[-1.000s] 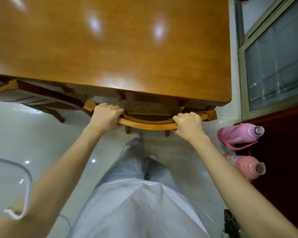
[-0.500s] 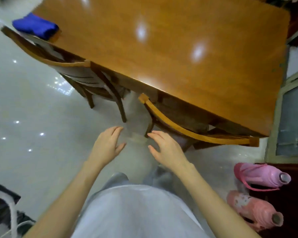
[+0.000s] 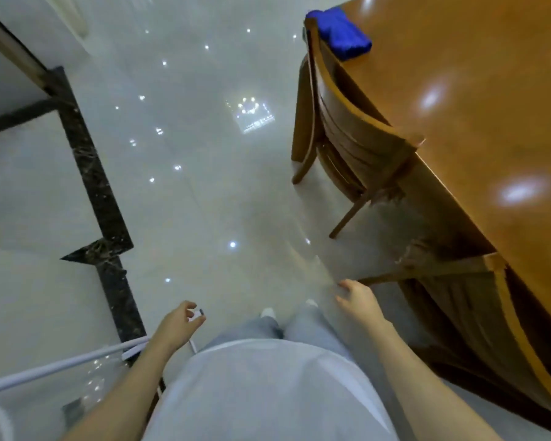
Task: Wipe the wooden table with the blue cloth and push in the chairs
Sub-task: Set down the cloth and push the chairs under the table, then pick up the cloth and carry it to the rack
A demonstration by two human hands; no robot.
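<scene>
Hands point(image 3: 360, 302) off chair point(image 3: 490, 313), seemingly empty

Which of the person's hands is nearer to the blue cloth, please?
Right. The right hand hangs by the near chair, below the cloth on the table; the left hand is farther out over the floor.

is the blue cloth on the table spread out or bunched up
Bunched up. The blue cloth sits as a thick folded lump at the wooden table's corner.

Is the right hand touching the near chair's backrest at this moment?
Apart. The head view shows the right hand open over bare floor, with a clear gap to the near chair.
</scene>
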